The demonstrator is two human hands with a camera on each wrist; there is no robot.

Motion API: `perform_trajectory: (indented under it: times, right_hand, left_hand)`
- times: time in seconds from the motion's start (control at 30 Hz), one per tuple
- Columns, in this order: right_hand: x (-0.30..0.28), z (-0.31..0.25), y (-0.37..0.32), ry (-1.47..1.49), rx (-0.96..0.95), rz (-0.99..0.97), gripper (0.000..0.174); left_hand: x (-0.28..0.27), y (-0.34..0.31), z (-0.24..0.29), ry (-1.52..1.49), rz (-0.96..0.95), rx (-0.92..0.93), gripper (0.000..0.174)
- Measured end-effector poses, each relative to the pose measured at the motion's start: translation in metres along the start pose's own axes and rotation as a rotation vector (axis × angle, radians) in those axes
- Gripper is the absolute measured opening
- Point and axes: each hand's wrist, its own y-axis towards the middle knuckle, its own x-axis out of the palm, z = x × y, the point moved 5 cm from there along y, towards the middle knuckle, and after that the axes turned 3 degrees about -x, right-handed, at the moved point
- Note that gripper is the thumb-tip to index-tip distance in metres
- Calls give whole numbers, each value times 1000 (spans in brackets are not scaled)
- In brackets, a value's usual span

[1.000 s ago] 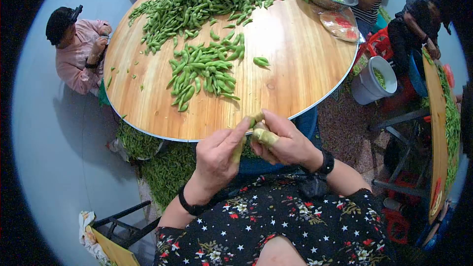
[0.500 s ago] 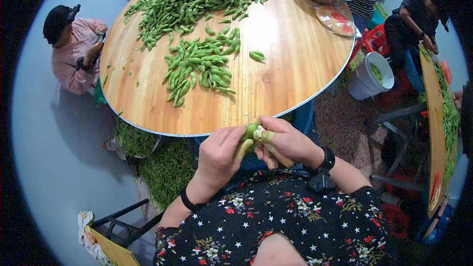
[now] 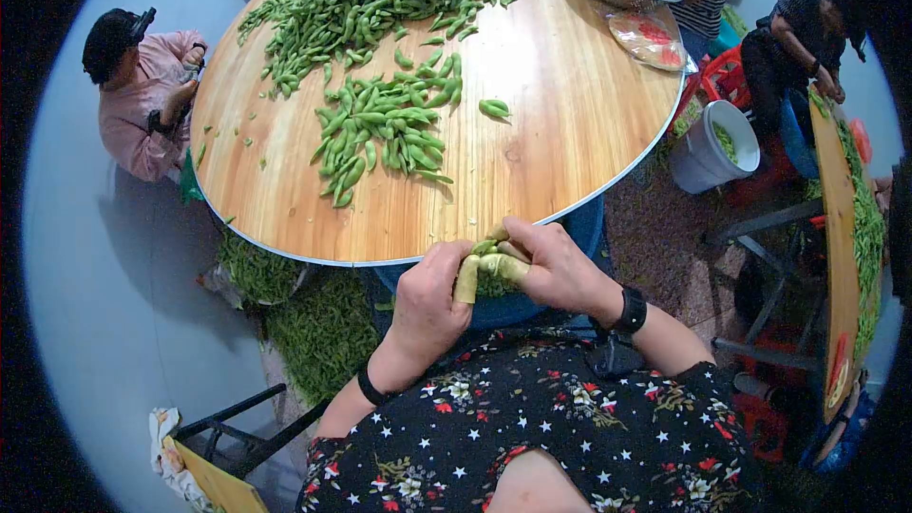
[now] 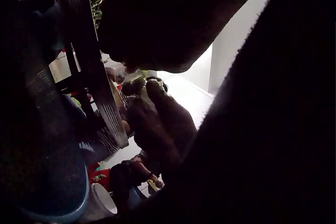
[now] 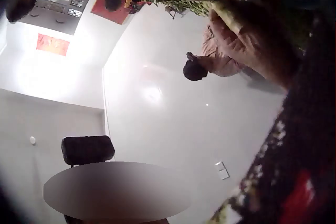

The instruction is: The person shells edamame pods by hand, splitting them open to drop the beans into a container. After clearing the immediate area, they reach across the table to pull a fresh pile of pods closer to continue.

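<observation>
Two hands, head view: left hand (image 3: 432, 299) and right hand (image 3: 556, 271) pinch one green pod (image 3: 486, 249) between curled fingers, just off the near edge of the round table (image 3: 570, 114); pod pile (image 3: 380, 133) lies farther off | left wrist: dark silhouettes, grip unreadable | right wrist: blurred, grip unreadable

green bean pod (image 3: 485, 248), pinched, half hidden
</observation>
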Motion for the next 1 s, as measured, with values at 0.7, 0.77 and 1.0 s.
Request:
perform_trajectory:
  times: [0.7, 0.77, 1.0]
  right_hand:
    - [-14, -1, -9, -68, -32, 63, 21]
    - [-14, -2, -8, -71, -32, 89, 21]
    - [1, 11, 2, 338, 81, 20, 25]
  left_hand:
    - [-2, -2, -27, -654, -44, -406, 12]
    - [3, -1, -32, -889, -100, -548, 12]
    - [5, 1, -27, -852, -100, -469, 16]
